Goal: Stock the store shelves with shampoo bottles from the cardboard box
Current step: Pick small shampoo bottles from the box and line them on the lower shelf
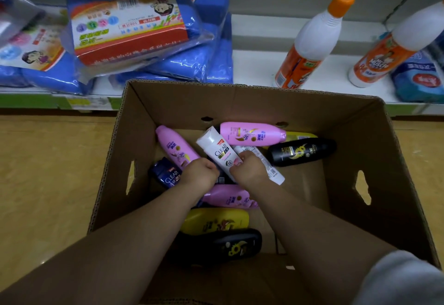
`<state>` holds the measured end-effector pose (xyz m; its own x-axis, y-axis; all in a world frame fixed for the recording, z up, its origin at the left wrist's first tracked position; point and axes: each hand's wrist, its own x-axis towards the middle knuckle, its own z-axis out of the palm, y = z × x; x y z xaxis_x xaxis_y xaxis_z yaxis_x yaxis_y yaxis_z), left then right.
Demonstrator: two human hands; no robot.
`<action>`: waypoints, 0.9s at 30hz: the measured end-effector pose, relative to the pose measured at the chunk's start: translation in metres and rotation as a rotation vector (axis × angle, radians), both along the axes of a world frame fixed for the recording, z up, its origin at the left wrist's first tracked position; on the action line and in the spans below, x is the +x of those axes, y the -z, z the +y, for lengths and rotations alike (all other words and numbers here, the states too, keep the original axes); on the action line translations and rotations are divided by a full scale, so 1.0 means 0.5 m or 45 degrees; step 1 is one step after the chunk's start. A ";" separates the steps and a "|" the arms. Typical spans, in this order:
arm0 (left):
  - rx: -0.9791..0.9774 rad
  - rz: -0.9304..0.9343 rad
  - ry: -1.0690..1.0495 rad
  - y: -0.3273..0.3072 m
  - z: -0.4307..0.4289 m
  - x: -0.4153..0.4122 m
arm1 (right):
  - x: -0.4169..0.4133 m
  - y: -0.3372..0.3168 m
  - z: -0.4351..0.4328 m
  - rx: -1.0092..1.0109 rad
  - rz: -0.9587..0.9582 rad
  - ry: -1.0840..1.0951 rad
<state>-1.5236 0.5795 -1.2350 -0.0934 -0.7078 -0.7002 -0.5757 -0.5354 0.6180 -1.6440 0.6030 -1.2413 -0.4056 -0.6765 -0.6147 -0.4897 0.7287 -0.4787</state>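
An open cardboard box [242, 94] stands on the floor in front of the shelf, with several shampoo bottles lying loose inside. Both my arms reach down into it. My left hand [200, 172] is curled round the lower end of a pink bottle [175, 147]. My right hand [247, 168] grips the bottom of a white CLEAR bottle [214, 147], which tilts up towards the far left. Another white bottle [272, 171] lies under that hand. Around them lie a dark blue CLEAR bottle [165, 175], a second pink bottle [252, 134], a black one [302, 152] and a yellow one [216, 220].
The low white shelf [254, 69] behind the box holds stacked blue packs [134, 28] on the left. Two white-and-orange cleaner bottles [310, 40] [389, 45] and a blue packet [420, 81] stand at the right. Wood-look floor [48, 172] lies left of the box.
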 end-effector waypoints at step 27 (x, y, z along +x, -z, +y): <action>-0.133 0.133 -0.049 0.003 0.014 0.030 | 0.032 -0.017 0.017 -0.277 -0.070 -0.240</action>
<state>-1.5086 0.5865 -1.2367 -0.1334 -0.7806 -0.6106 -0.4853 -0.4857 0.7270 -1.6280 0.6113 -1.2329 -0.2302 -0.8551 -0.4645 -0.5755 0.5046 -0.6436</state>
